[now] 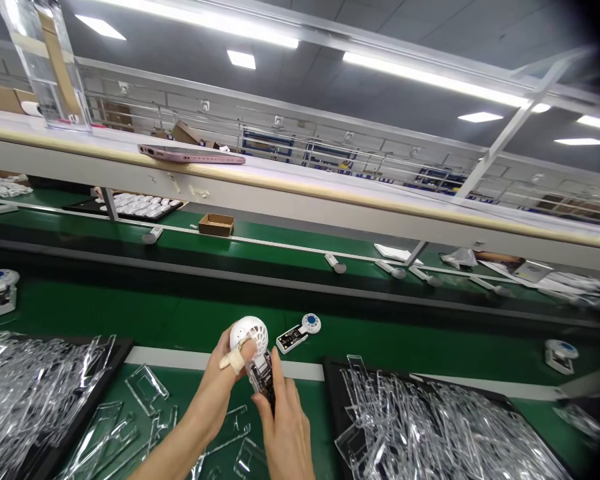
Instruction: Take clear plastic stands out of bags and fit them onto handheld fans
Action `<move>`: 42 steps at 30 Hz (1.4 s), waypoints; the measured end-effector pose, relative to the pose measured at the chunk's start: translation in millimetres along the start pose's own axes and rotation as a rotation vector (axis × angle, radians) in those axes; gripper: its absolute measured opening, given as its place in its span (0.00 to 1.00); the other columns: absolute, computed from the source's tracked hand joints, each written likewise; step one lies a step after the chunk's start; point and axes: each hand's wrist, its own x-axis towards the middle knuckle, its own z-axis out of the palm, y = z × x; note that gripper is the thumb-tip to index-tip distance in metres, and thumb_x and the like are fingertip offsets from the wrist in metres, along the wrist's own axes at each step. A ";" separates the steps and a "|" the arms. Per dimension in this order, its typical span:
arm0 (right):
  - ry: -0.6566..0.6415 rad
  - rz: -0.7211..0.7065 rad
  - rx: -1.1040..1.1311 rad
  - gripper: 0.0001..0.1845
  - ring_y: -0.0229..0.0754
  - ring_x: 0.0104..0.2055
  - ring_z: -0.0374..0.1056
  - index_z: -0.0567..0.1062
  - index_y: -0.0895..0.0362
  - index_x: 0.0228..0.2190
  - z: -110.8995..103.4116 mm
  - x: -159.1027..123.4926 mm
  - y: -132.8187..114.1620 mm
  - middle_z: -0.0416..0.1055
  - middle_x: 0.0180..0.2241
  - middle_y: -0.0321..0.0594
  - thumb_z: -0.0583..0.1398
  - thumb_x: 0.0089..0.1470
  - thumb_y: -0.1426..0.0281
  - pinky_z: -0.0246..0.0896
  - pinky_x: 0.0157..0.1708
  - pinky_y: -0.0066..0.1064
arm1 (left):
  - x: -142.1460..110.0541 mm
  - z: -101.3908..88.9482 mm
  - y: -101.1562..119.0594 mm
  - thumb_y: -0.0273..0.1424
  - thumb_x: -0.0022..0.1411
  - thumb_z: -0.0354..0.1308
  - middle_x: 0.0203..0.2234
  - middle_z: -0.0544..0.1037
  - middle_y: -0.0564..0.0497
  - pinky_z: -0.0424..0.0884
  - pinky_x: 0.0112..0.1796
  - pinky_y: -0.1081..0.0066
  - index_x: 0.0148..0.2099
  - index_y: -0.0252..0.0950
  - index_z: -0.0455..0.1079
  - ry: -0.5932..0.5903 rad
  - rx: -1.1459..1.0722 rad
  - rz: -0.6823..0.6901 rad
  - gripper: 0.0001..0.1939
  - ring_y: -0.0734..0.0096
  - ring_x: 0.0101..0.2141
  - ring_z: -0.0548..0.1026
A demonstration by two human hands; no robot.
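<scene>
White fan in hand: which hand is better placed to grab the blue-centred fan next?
Right, probably. The right hand, at the white fan's dark handle, is nearer the blue-centred fan. The left hand has its thumb over the white fan's round head, so could likely support it alone.

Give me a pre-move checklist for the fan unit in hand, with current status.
1. Left hand on the fan unit: ok, thumb over the round white head.
2. Right hand on the same unit: ok, fingers at the dark lower part.
3. Lower part fully visible for checking: not ok, right fingers cover some of it.
4. Clear pieces available: ok, heaped in the left tray and right tray.
5. Green surface between the trays free of loose pieces: not ok, several lie there, including a clear frame.
6. Wrap on left thumb secure: cannot tell.
</scene>
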 end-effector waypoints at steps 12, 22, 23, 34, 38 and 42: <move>0.169 0.007 0.300 0.23 0.45 0.46 0.65 0.61 0.43 0.56 7.1 -1.8 -18.4 0.65 0.47 0.41 0.42 0.62 0.59 0.65 0.40 0.34 | -16.9 3.1 -19.7 0.44 0.43 0.67 0.43 0.75 0.45 0.67 0.47 0.66 0.48 0.37 0.68 0.099 0.121 0.032 0.30 0.57 0.45 0.72; 0.362 0.508 0.823 0.30 0.39 0.23 0.62 0.69 0.57 0.19 4.3 17.1 -2.8 0.66 0.19 0.36 0.44 0.58 0.51 0.57 0.25 0.29 | -20.4 8.0 -32.7 0.49 0.31 0.69 0.34 0.79 0.46 0.71 0.42 0.60 0.44 0.40 0.70 0.128 0.147 0.187 0.35 0.51 0.37 0.75; 0.386 0.484 0.812 0.30 0.39 0.22 0.61 0.68 0.56 0.18 2.3 17.0 -4.6 0.65 0.18 0.36 0.44 0.58 0.51 0.56 0.25 0.28 | -20.4 7.3 -34.1 0.50 0.32 0.68 0.34 0.79 0.46 0.71 0.42 0.59 0.43 0.41 0.70 0.135 0.149 0.184 0.35 0.50 0.38 0.75; 0.512 0.405 0.912 0.25 0.38 0.25 0.61 0.68 0.56 0.19 -9.9 16.5 -16.6 0.63 0.19 0.34 0.46 0.60 0.58 0.55 0.28 0.28 | -27.4 8.6 -47.9 0.53 0.35 0.66 0.34 0.79 0.49 0.71 0.42 0.60 0.36 0.46 0.73 0.178 0.190 0.301 0.25 0.51 0.39 0.75; 0.474 0.336 0.890 0.24 0.37 0.23 0.59 0.66 0.56 0.18 -7.2 23.4 -11.4 0.62 0.18 0.33 0.45 0.60 0.59 0.54 0.26 0.27 | -21.4 6.5 -44.3 0.51 0.35 0.66 0.33 0.79 0.50 0.71 0.42 0.62 0.35 0.45 0.73 0.154 0.164 0.226 0.24 0.52 0.39 0.75; 0.350 0.434 0.781 0.26 0.37 0.21 0.60 0.65 0.56 0.17 14.1 45.9 1.6 0.63 0.17 0.33 0.43 0.60 0.59 0.53 0.24 0.28 | 3.0 0.4 -41.1 0.45 0.41 0.66 0.36 0.78 0.49 0.68 0.46 0.65 0.37 0.40 0.73 0.202 0.239 0.145 0.21 0.55 0.42 0.74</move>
